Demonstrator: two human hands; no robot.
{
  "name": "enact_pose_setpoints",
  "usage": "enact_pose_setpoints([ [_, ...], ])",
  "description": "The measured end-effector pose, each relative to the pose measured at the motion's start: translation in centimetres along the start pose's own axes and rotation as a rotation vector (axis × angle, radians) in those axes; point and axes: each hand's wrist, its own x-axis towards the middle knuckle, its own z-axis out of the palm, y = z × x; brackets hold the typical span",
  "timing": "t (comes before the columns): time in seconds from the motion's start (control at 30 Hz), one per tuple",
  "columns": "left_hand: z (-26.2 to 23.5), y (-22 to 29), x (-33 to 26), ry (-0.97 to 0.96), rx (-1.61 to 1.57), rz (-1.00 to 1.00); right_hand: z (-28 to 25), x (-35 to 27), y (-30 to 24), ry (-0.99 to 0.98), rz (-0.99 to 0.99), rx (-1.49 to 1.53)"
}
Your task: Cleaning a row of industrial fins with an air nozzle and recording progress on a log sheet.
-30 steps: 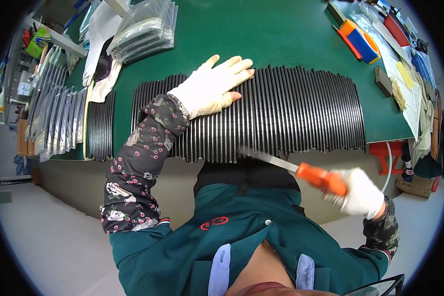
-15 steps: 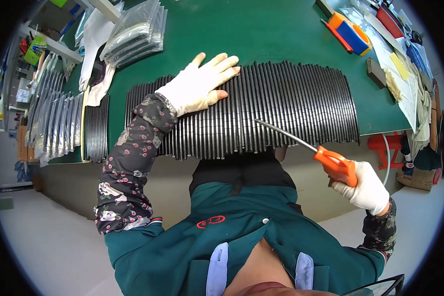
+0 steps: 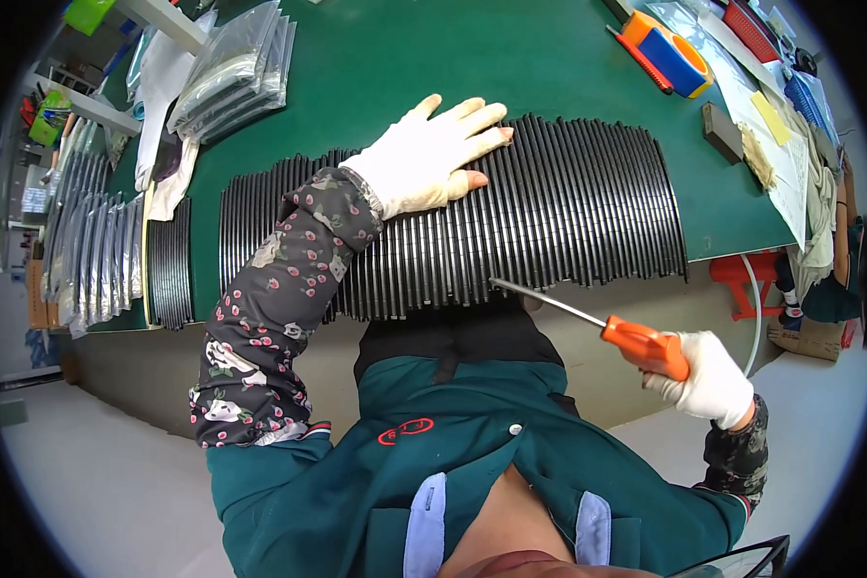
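Observation:
A long row of thin black strips (image 3: 568,212) lies side by side on the green table (image 3: 405,67), reaching its front edge. My left hand (image 3: 433,154), in a white glove, presses flat on top of the strips with fingers spread. My right hand (image 3: 713,380), also gloved, grips the orange handle of a screwdriver (image 3: 607,328) off the table's front edge. Its metal tip touches the near ends of the strips around the middle of the row.
A second, shorter stack of black strips (image 3: 169,260) sits at the table's left. Clear plastic bags (image 3: 231,67) lie at the back left, an orange and blue tool (image 3: 665,43) at the back right. A red stool (image 3: 747,279) stands beyond the right edge.
My right hand has dropped and moved right, and the screwdriver tip has come down to the strips' front ends. My left hand stays flat on the strips.

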Motion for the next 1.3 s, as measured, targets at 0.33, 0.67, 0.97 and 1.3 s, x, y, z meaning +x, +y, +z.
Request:
enact_pose_setpoints([
  [0.33,0.0,0.1,0.1,0.002,-0.014,-0.004,0.2,0.5,0.6,0.108,-0.023,-0.048],
  [0.67,0.0,0.3,-0.2,0.001,-0.037,-0.022,0.4,2.0,-0.9,0.138,-0.083,-0.090],
  [0.97,-0.6,0.3,0.1,0.001,-0.024,-0.008,0.5,2.7,-1.8,-0.007,-0.174,-0.219],
  [1.3,-1.4,0.4,1.1,-0.035,0.061,0.034,-1.1,-0.8,2.5,0.094,0.092,0.146],
])
